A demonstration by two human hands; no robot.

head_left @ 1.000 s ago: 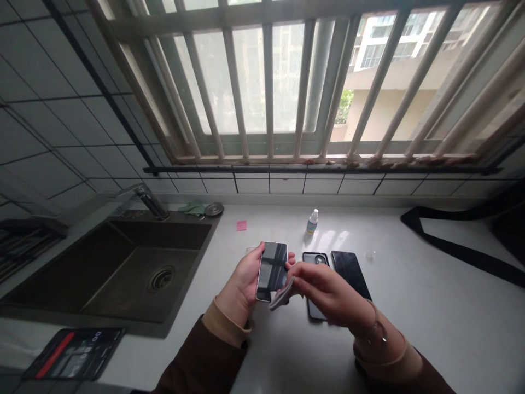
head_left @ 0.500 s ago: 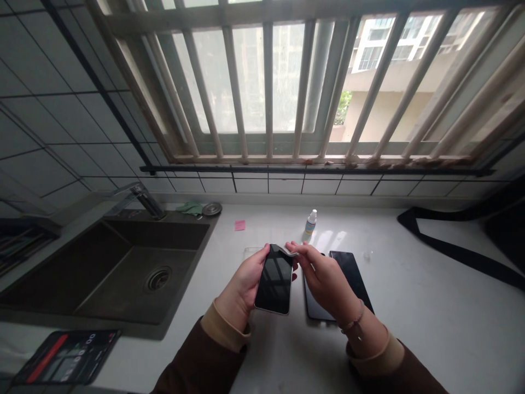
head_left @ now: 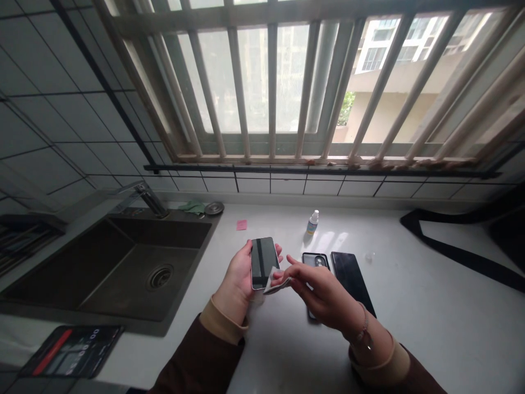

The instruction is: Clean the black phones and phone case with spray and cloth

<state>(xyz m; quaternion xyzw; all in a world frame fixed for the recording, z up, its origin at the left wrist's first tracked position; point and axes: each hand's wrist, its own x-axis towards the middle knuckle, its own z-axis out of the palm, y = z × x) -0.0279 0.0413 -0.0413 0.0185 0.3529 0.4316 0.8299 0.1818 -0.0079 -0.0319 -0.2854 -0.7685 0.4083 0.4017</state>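
Cradling a slim, flat phone (head_left: 263,257), the person's left hand (head_left: 238,272) wraps it from the side, thumb along one long edge and fingertips curling up at the opposite one. The phone sits just above the counter's (head_left: 435,334) smooth white top, its glassy screen facing up, dark with grey reflections, its corners rounded and its rim thin and pale. From the other side, the right hand (head_left: 320,290) pinches a soft, creased white cloth (head_left: 274,283) between its fingers, one finger stretched out beyond the fold. The cloth overlaps the phone's lower corner; from here I cannot tell how firmly it presses.

Partly hidden under the right hand lies a dark-rimmed phone case (head_left: 311,260) with a round camera surround, and just beyond it, to the right, a glossy black slab (head_left: 351,276). Ahead of the right hand stands a small white plastic bottle (head_left: 312,224) with a narrow cap and a printed label. Ahead of the left hand, a square pink paper note (head_left: 241,225) rests flat. Off to the left of the left hand sinks a brushed-metal basin (head_left: 139,257) with a round drain, and nearer the person lies a dark, flat, shiny screen (head_left: 71,353) with a red band.
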